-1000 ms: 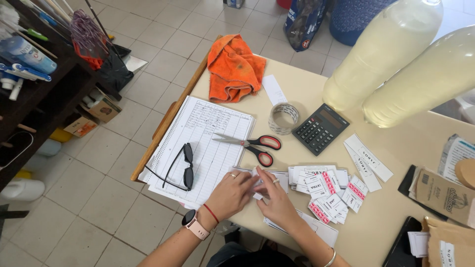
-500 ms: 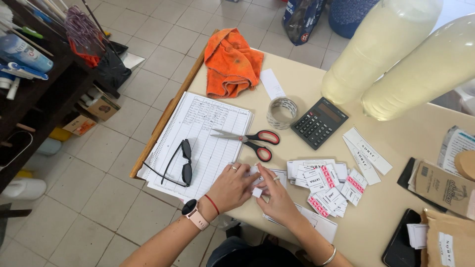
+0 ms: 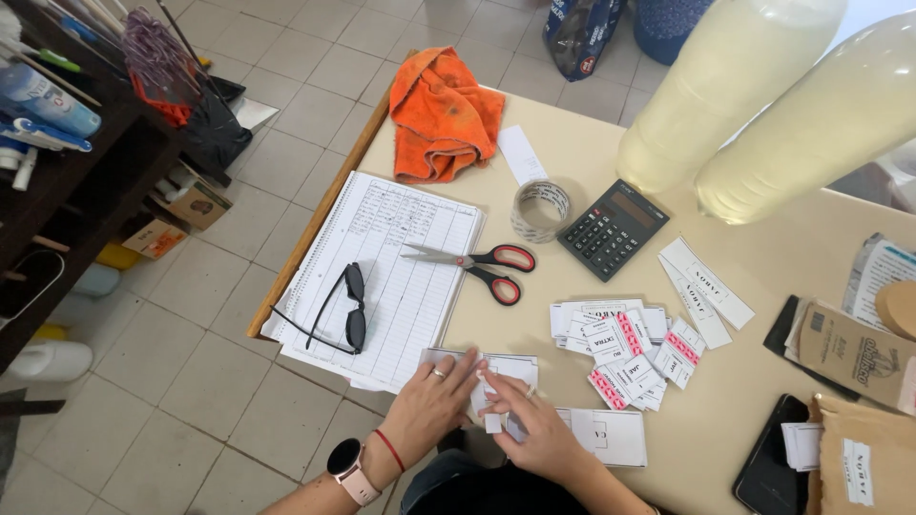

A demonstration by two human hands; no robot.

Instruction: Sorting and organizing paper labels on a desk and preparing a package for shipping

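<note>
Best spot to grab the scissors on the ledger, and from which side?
Take the scissors by the red handle loops, coming from the right. The loops lie flat on bare table with room around them, while the closed blades point left over the ruled sheet.

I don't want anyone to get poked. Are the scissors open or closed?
Closed. The scissors lie flat on the lined sheet with both blades together in one point, red handles side by side. Neither hand touches them.

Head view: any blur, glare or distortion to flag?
Head view: evenly lit with soft shadows; the two pale bottles loom large and soft near the lens; both hands, left hand and right hand, are slightly motion-blurred; the table edge bows from the wide lens.
</note>
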